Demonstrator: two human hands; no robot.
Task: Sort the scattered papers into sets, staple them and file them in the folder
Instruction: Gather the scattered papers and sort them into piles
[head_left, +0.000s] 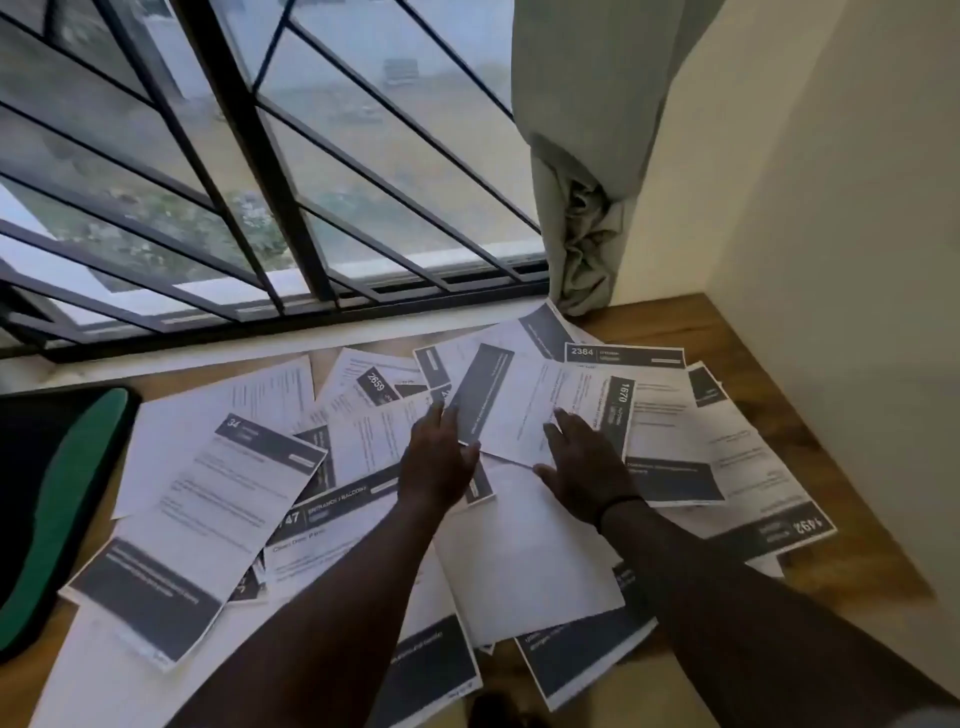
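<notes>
Wooden desk (737, 332), overlapping papers (218, 499) (text blurred)

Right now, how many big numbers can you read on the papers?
5, maybe more hidden: 34 on the left sheet, 2659 near the window, 2384 and 1670 further right, 1492 upside down at the right edge.

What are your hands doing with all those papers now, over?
Left hand and right hand open, flat on the scattered papers. Nothing sorted or stapled yet. Black and green folder lies left, apart. No stapler in view.
</notes>
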